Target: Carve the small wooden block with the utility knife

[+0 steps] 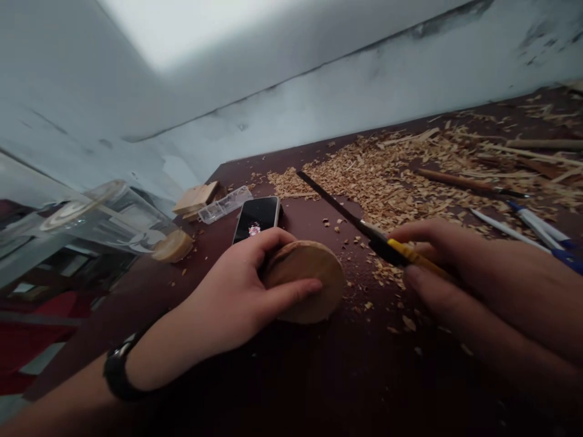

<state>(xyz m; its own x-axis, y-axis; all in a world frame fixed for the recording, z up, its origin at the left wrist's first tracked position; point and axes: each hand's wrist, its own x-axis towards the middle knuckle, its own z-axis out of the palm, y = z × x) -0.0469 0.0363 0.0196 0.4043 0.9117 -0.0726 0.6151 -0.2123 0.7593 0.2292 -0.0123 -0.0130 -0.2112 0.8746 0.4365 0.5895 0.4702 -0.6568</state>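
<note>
My left hand (246, 285) is closed on a round wooden disc (325, 297), with the thumb lying across its face and the fingers behind the rim. The disc is tilted up just above the dark red tabletop. In my right hand (450, 267) is a file (332, 200) with a yellow and black handle, gripped between thumb and fingers. Its long, narrow dark blade points up and left, apart from the disc. Just beyond my left hand lies a phone (257, 215) with its screen lit. The file's handle end is hidden by my right hand.
Wood chips (359, 176) cover the far right of the table (291, 376). A wooden-handled tool (460, 180) and blue-and-white tools (542, 227) lie at right. Left of the phone are a clear plastic case (225, 205), a wood block (195, 197) and a transparent container (113, 218).
</note>
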